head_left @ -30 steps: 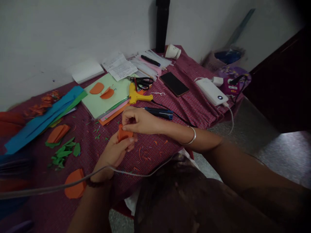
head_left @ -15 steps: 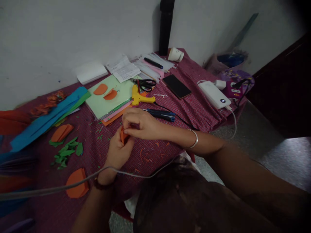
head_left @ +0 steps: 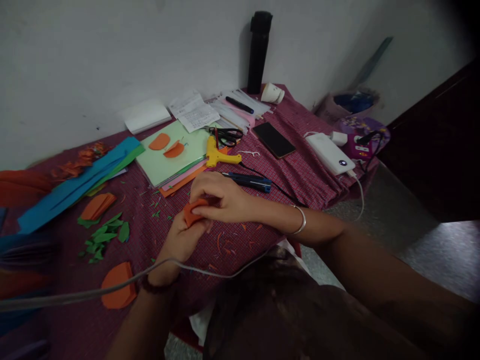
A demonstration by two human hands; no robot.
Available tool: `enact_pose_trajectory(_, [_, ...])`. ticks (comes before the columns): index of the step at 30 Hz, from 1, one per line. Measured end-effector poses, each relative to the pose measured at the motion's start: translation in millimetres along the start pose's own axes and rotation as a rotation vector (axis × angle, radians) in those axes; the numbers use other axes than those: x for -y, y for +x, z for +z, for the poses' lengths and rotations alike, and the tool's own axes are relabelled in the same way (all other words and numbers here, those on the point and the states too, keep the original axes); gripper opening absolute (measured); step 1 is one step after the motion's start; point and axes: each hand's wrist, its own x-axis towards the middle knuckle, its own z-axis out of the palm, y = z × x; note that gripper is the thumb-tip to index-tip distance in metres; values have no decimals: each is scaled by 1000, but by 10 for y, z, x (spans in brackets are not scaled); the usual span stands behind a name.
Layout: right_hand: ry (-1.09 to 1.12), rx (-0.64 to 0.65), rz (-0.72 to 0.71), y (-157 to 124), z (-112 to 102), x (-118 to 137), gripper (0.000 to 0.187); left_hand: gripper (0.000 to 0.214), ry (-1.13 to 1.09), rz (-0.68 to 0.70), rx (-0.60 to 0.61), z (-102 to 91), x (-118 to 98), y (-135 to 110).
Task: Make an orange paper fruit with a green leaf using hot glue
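Note:
Between my two hands, over the near part of the table, is an orange paper piece [head_left: 193,212], bent or folded. My left hand [head_left: 180,242] grips it from below and to the left. From the upper right, my right hand [head_left: 225,197] pinches its edge between thumb and fingers. Beyond my hands lie a stack of coloured paper sheets [head_left: 157,165] with two orange paper petals [head_left: 159,141] on top, a yellow glue gun [head_left: 221,157], black-handled scissors [head_left: 227,135] and a dark blue tool [head_left: 249,181].
On the left are blue paper strips [head_left: 80,182], green paper leaves [head_left: 107,234] and orange petal stacks [head_left: 119,285]. A cable [head_left: 161,262] crosses before my left wrist. Farther off stand a black bottle [head_left: 258,52], a paper cup [head_left: 272,93], a phone [head_left: 273,140] and a power bank [head_left: 330,152].
The orange paper has turned in my hands, so more of its face shows. Both hands stay in nearly the same place over the table. The view has tilted slightly upward.

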Motion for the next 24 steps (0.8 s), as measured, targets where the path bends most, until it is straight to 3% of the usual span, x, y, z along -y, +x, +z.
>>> enact_pose_trajectory(5, [30,14,12,8,4,8,14,10,-218,-35,18,67,-21,9])
enact_pose_trajectory(10, [14,39,47,15,0,20,14,7,-70,-58,27,-19,62,0])
enact_pose_trajectory(16, [-115,35,-52,12,-35,35,17,4,47,-96,100,-129,149,-12])
enact_pose_trajectory(20, [-327,93,-74,0,-42,21,21,5,-20,-114,39,-96,186,-15])
enact_pose_trajectory(24, [-346,97,-65,-6,-34,0,20,11,-155,-161,-54,42,75,-17])
